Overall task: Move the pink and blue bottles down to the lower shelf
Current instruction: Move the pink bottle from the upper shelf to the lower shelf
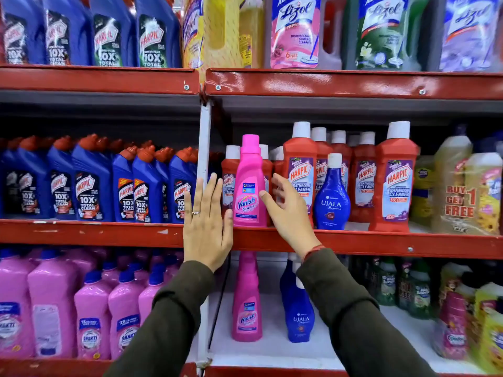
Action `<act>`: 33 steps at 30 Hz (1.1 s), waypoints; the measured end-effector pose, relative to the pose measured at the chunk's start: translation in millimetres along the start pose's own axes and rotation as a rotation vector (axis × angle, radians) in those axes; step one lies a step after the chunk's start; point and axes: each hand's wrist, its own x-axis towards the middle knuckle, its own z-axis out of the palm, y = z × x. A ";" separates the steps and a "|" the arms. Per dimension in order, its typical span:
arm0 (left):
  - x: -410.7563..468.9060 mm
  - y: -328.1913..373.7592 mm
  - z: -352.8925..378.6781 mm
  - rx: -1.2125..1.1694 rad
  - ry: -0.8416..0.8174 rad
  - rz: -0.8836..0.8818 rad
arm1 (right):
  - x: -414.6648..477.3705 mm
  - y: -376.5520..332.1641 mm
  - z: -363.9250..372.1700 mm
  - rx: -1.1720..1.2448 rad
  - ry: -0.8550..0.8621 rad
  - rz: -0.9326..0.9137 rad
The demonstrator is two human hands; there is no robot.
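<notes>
A pink Vanish bottle (249, 183) stands upright on the middle shelf (367, 242), among red Harpic bottles. A blue Ujala bottle (331, 194) stands to its right on the same shelf. My left hand (206, 221) is flat and open just left of the pink bottle, its thumb near the bottle's base. My right hand (285, 208) is open on the bottle's right side, thumb touching the label. On the lower shelf (272, 349) stand another pink Vanish bottle (247, 303) and another blue Ujala bottle (298, 308), partly hidden by my right sleeve.
Red Harpic bathroom cleaner bottles (396, 180) crowd the middle shelf behind and beside the two bottles. Blue Harpic bottles (92, 183) fill the left bay, pink bottles (54, 308) below them. Green and yellow bottles (408, 289) stand at the lower right. A white upright (204, 148) divides the bays.
</notes>
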 end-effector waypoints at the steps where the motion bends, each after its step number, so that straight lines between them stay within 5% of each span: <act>1: -1.9 -5.1 3.0 0.007 -0.015 -0.019 | 5.9 2.2 6.3 0.069 -0.008 0.072; 10: -11.9 -23.7 28.6 0.056 -0.013 -0.008 | 23.4 19.9 19.1 0.280 -0.168 0.237; 33: -10.6 -24.5 26.1 0.110 -0.035 0.012 | 5.0 -19.5 -0.3 0.466 -0.060 0.193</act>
